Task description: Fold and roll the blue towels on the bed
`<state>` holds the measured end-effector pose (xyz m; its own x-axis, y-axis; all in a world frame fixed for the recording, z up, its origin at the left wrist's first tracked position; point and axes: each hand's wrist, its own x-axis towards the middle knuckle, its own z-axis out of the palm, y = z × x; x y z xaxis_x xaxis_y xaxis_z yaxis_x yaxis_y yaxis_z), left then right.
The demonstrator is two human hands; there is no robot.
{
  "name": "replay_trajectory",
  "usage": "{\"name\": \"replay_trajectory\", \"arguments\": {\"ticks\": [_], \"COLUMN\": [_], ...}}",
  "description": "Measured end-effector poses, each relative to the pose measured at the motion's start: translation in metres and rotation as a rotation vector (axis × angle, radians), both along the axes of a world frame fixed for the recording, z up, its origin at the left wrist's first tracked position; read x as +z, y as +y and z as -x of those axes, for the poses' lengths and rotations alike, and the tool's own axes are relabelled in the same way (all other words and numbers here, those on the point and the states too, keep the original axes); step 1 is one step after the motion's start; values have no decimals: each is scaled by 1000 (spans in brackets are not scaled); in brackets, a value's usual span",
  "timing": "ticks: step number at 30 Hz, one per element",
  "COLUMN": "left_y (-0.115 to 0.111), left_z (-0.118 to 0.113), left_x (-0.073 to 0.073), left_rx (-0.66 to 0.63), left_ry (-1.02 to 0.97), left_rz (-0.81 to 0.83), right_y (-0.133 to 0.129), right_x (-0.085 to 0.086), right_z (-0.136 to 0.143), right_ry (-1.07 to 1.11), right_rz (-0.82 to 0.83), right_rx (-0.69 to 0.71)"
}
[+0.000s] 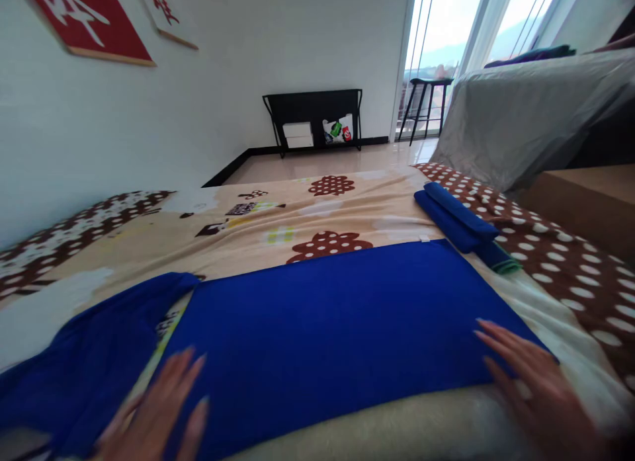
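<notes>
A blue cloth [327, 322] lies spread out flat on a patterned blanket [248, 243], with a small white tag at its far edge. At its near left corner is my left hand [159, 408], fingers apart and slightly blurred, holding nothing. My right hand [526, 368] rests over the cloth's right side near the front corner, its fingers stretched out. Left of the spread cloth, a second blue cloth [109, 348] lies loosely crumpled. Folded blue cloths [456, 216] sit beyond the far right corner, and a green-edged folded cloth [499, 257] is beside them.
A black rack [312, 107] with white boxes and a printed bag stands against the far wall. By the window is a black stool [426, 104]. Furniture under a plastic sheet [526, 110] stands at the right, above a brown box-like surface [585, 203].
</notes>
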<state>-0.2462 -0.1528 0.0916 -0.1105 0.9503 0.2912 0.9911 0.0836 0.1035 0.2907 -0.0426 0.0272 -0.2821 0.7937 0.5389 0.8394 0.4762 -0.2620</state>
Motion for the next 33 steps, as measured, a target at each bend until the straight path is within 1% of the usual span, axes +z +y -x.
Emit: {"name": "replay_trajectory", "arguments": {"ticks": [1, 2, 3, 4, 5, 7, 8, 9, 11, 13, 14, 15, 16, 17, 18, 19, 21, 22, 23, 24, 25, 26, 27, 28, 29, 31, 33], "left_y": [25, 55, 88, 122, 156, 216, 240, 259, 283, 293, 295, 295, 294, 293, 291, 289, 286, 284, 283, 281, 278, 274, 269, 262, 254, 235, 219], "left_z": [-20, -41, -61, -79, -94, -115, -121, -124, -126, -124, -123, -122, -121, -122, -123, -126, -136, -141, -146, -148, -147, -142, -130, -112, -89, -32, 25], "left_x": [6, 11, 14, 17, 18, 14, 10, 4, -9, -19, -22, -24, -25, -25, -25, -24, -25, -26, -29, -32, -35, -38, -41, -43, -45, -46, -48], "left_rx": [-51, -141, -245, -321, -333, -311, -294, -282, -271, -269, -268, -267, -269, -275, -286, -301, -344, -367, -389, -406, -418, -423, -422, -410, -384, -286, -142], "left_ry": [-45, -90, -131, -156, -151, -130, -119, -112, -101, -91, -85, -78, -69, -60, -52, -45, -36, -33, -30, -25, -19, -10, -1, 9, 19, 36, 52], "left_rz": [-19, -3, 66, 131, 133, 114, 99, 90, 85, 90, 90, 86, 78, 69, 58, 48, 41, 48, 60, 79, 101, 123, 145, 165, 182, 207, 209], "right_y": [-4, -10, -16, -23, -28, -34, -36, -36, -37, -39, -41, -44, -45, -45, -43, -37, -10, 11, 37, 65, 94, 123, 149, 172, 192, 220, 237], "right_x": [8, 14, 17, 17, 15, 3, -5, -16, -38, -57, -63, -65, -62, -54, -40, -23, 14, 31, 44, 52, 55, 53, 48, 41, 33, 16, 3], "right_z": [28, 58, 86, 113, 136, 170, 181, 188, 193, 191, 190, 188, 186, 185, 184, 184, 186, 189, 191, 192, 190, 184, 174, 159, 139, 91, 45], "right_ry": [17, 29, 27, 20, 4, -28, -43, -51, -59, -59, -56, -56, -52, -43, -31, -25, -17, -24, -29, -35, -48, -66, -90, -115, -136, -160, -155], "right_rz": [-24, -53, -66, -73, -80, -100, -118, -143, -196, -257, -287, -312, -324, -314, -264, -168, 73, 186, 232, 252, 266, 280, 300, 319, 336, 357, 359], "right_rx": [108, 214, 309, 384, 433, 452, 434, 408, 366, 338, 321, 314, 317, 330, 353, 384, 430, 445, 450, 458, 466, 468, 467, 458, 436, 349, 218]}}
